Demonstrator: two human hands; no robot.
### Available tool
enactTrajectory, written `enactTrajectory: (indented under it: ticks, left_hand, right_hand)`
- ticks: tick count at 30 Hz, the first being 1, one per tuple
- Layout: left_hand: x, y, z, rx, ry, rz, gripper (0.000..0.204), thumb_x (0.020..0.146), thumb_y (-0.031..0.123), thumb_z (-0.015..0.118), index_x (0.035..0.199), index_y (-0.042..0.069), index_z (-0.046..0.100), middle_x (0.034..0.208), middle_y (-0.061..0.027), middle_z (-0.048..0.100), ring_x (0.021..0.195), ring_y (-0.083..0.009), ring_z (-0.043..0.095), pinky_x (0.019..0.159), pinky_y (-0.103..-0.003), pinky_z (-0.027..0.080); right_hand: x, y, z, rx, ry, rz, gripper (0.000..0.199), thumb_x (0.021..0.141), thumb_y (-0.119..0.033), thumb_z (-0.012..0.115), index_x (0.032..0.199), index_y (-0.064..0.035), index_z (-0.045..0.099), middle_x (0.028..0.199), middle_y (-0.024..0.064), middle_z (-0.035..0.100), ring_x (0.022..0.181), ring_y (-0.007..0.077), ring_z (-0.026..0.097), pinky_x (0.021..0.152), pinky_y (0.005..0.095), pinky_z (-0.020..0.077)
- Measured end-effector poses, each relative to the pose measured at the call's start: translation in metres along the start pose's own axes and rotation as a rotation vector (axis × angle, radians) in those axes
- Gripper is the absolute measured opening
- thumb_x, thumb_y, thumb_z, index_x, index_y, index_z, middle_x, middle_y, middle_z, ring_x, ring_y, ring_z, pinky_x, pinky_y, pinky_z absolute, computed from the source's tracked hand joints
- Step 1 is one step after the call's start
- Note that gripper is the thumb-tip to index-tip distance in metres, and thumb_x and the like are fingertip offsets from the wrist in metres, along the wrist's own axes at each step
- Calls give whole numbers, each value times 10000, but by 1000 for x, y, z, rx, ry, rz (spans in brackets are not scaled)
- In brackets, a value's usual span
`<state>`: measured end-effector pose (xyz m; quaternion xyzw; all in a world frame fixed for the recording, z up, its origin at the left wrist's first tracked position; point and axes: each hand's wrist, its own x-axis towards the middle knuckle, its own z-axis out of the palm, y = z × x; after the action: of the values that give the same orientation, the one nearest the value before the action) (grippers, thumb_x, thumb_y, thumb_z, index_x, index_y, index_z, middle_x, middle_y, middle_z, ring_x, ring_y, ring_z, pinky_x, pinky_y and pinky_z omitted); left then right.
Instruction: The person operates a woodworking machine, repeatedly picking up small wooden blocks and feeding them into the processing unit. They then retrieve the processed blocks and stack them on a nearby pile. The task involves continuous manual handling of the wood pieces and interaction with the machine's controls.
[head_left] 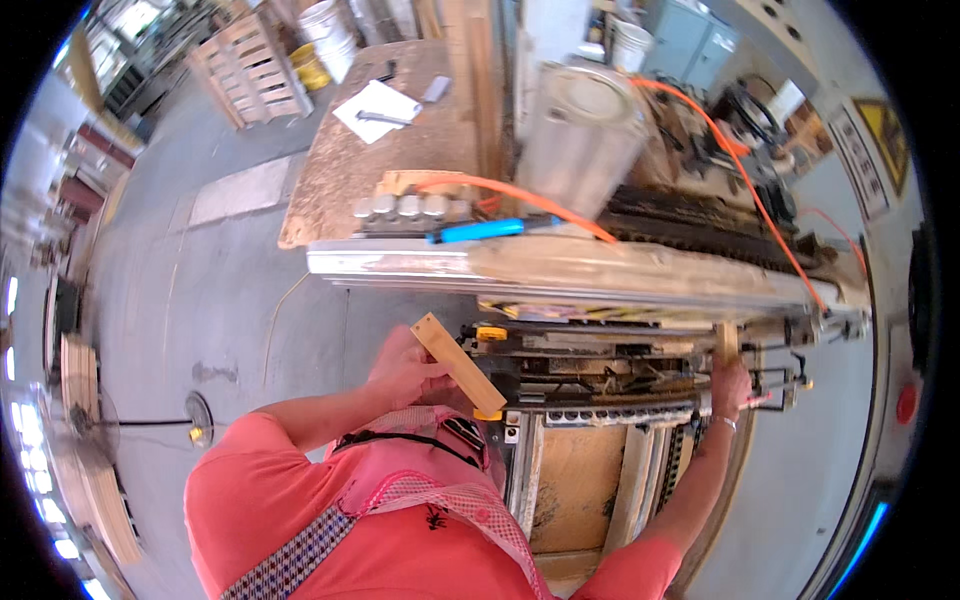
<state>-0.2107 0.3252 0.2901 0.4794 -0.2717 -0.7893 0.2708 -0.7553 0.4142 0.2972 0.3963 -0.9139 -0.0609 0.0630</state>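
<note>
Two short pieces of wood are in my hands at this machine. My left hand (405, 368) is closed around the lower part of a flat, pale wooden strip (458, 365), fingers wrapped over its near edge; the strip slants up and to the left, its upper end free in the air just in front of the long metal rail (600, 285) of the woodworking machine (640, 375). Its lower end sits near a small yellow knob at the machine's front. My right hand (731, 388) is raised at the far right of the machine and pinches a small upright wooden block (726, 343) from below, with my fingers clenched on it; the block's top reaches up toward the underside of the rail. A bracelet sits on that wrist.

Between my hands runs the machine's dark mechanism, with a yellow-capped part (490, 333) near the strip and a row of round holes in a grey bar below. On top of the rail lie a blue-handled tool (485, 231) and a row of four short metal cylinders (405, 208). An orange cable (745, 180) loops over a tall grey metal can (580, 135) and runs down to the right end of the rail. Behind them a chipboard bench top (340, 170) carries a sheet of white paper (375, 108) with a pen on it. White buckets (325, 30) and a wooden pallet (250, 70) stand on the concrete floor beyond.
</note>
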Motion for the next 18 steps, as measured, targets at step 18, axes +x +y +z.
enactTrajectory:
  ticks: [18]
  left_hand:
    - [253, 133, -358, 413, 498, 305, 380, 813, 212, 620, 1175, 98, 623, 849, -56, 678, 731, -99, 621, 625, -265, 494]
  right_hand:
    - [-97, -57, -24, 92, 141, 109, 440, 783, -270, 666, 1119, 0, 579, 1005, 213, 614, 887, 373, 602, 755, 452, 479]
